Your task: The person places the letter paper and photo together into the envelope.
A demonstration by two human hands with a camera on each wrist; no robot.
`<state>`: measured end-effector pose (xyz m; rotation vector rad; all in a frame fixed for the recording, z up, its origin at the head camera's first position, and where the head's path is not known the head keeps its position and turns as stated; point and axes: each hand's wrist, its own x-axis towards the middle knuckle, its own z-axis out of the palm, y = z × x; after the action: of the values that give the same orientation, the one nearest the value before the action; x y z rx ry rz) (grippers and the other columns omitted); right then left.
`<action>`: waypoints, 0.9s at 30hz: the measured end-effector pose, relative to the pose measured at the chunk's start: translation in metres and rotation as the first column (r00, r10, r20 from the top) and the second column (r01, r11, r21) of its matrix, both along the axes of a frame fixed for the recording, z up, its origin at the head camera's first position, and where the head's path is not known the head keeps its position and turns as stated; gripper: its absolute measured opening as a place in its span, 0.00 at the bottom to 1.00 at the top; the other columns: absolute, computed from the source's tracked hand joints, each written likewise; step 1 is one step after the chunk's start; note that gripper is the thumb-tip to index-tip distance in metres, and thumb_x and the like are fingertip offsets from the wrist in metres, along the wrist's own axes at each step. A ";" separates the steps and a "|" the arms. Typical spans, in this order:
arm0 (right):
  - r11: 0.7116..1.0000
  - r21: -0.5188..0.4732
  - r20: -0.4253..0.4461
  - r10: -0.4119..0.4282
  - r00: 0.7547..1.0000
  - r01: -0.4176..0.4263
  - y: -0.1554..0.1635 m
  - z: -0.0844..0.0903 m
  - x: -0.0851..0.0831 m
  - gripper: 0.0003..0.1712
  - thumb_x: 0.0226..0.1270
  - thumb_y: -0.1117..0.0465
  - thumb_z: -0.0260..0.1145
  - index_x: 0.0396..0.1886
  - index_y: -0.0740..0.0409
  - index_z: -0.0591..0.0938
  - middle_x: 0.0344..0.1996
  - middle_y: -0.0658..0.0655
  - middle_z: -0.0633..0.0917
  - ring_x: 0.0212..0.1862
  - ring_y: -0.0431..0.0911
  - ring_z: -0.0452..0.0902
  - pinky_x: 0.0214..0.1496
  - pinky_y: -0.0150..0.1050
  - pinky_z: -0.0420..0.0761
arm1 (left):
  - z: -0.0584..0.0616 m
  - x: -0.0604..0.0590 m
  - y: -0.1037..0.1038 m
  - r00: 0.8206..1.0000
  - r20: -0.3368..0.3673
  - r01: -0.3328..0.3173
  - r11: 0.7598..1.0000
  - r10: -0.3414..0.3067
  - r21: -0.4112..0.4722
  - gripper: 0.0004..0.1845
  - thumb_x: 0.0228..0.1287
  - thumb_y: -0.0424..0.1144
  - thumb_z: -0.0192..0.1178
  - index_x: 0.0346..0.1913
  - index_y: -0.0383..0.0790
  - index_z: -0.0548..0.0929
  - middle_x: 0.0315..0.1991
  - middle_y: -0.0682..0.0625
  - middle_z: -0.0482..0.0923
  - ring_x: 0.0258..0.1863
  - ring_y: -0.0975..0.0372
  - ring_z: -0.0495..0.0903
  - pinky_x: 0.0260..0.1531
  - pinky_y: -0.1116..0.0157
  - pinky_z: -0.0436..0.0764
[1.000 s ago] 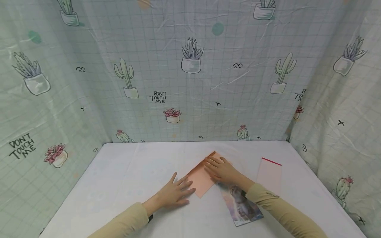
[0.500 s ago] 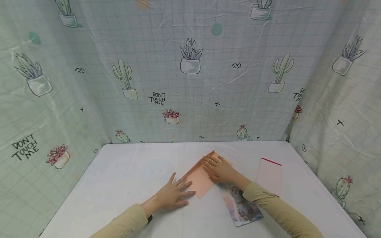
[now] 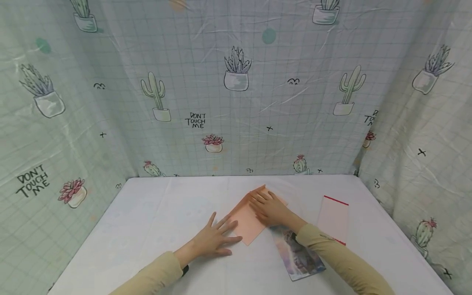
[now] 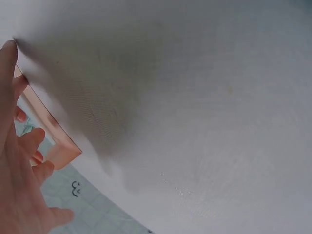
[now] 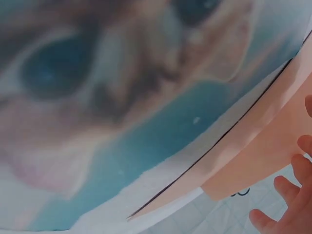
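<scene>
A peach-orange sheet of paper (image 3: 246, 228) lies slanted on the white table, with a folded strip along its far left edge. My left hand (image 3: 213, 239) has its fingers spread and touches the sheet's left corner. On the upper part of the sheet, my right hand (image 3: 270, 209) presses near the folded edge, its fingers stretched out together. In the left wrist view, the raised folded edge of the paper (image 4: 51, 122) shows beyond the fingers. A glossy picture card with an animal (image 3: 300, 254) lies under my right forearm, partly hidden by it.
A pale pink sheet with red edges (image 3: 333, 219) lies to the right, its lower part close to the right sleeve. Cloth printed with cacti (image 3: 236, 123) hangs behind and at both sides of the white table (image 3: 166, 217).
My right hand has slid slightly left along the fold. The folded strip looks paler and less shaded than before. The left hand has shifted only a little; the cards stay put.
</scene>
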<state>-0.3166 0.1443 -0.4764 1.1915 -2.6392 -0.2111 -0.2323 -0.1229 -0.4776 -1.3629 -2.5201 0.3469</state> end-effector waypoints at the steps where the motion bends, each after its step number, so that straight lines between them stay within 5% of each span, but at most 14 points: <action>1: 1.000 -0.003 0.013 -0.004 1.000 0.004 -0.001 -0.001 -0.001 0.29 0.66 0.47 0.50 0.64 0.51 0.64 0.67 0.55 0.61 0.67 0.53 0.57 0.61 0.58 0.61 | 0.000 0.000 0.000 1.000 0.005 -0.005 1.000 0.005 -0.001 0.25 0.58 0.63 0.44 0.59 0.67 0.67 0.65 0.50 0.62 0.65 0.49 0.59 0.53 0.39 0.61; 10: 0.991 -0.132 0.116 0.029 0.993 -0.014 -0.007 -0.011 -0.012 0.31 0.70 0.47 0.42 0.69 0.51 0.54 0.70 0.53 0.52 0.70 0.53 0.48 0.65 0.60 0.51 | -0.001 0.000 -0.001 0.995 0.079 -0.058 0.998 0.059 -0.017 0.27 0.56 0.65 0.44 0.61 0.69 0.65 0.66 0.48 0.60 0.66 0.47 0.56 0.53 0.38 0.60; 27: 0.992 0.008 0.211 -0.126 0.969 0.127 -0.018 0.001 -0.011 0.30 0.67 0.46 0.49 0.65 0.52 0.62 0.67 0.55 0.61 0.68 0.54 0.54 0.62 0.59 0.58 | -0.002 0.000 -0.001 0.984 0.141 -0.109 0.994 0.111 -0.022 0.28 0.57 0.66 0.43 0.62 0.70 0.61 0.67 0.37 0.55 0.66 0.42 0.54 0.53 0.36 0.57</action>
<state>-0.3278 0.1268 -0.4751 1.0989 -2.9010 -0.1036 -0.2324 -0.1237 -0.4794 -1.2993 -2.7219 0.2987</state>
